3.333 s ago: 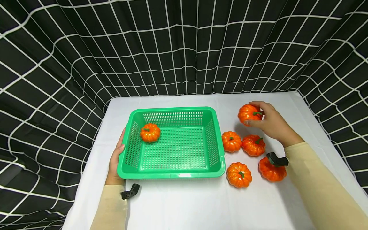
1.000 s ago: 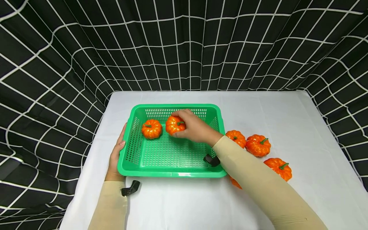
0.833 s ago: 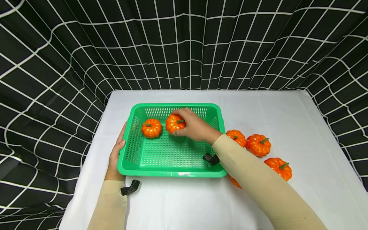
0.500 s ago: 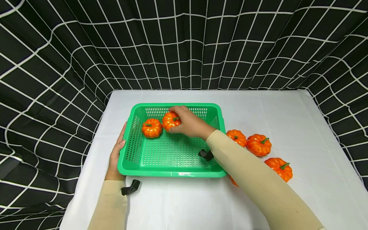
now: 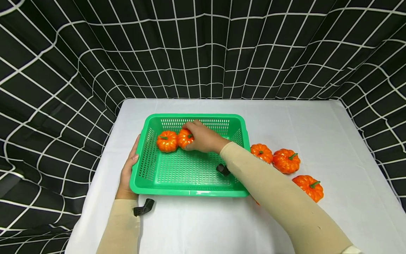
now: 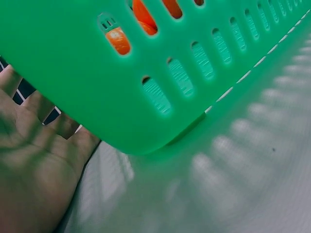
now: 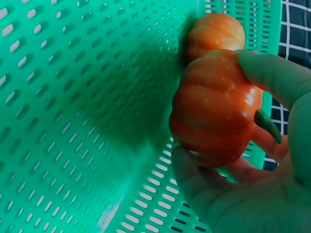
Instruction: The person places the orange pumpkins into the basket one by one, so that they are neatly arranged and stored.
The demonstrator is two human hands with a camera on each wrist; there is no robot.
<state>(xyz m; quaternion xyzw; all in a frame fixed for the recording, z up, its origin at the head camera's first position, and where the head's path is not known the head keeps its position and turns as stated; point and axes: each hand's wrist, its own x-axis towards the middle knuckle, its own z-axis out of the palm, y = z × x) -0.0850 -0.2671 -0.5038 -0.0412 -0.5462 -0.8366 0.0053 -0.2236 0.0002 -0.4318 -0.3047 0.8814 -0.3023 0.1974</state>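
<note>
In the head view, a green plastic basket with slotted walls sits on the white table. My left hand rests against its left side, and the left wrist view shows the palm and extended fingers beside the outer wall. Inside the basket, my right hand holds a small orange pumpkin with a green stem. Thumb and fingers curl round it in the right wrist view, where the held pumpkin overlaps a second pumpkin. That second pumpkin lies at the basket's left.
Right of the basket lie more pumpkins: one by the rim, one beside it and one nearer. Another is almost hidden beneath the right sleeve. A black cloth with white grid lines hangs behind the table.
My right hand has brought a pumpkin from the table at right into the basket, then shifted it left and lower, up beside the other pumpkin. The left hand stays at the basket's side.
</note>
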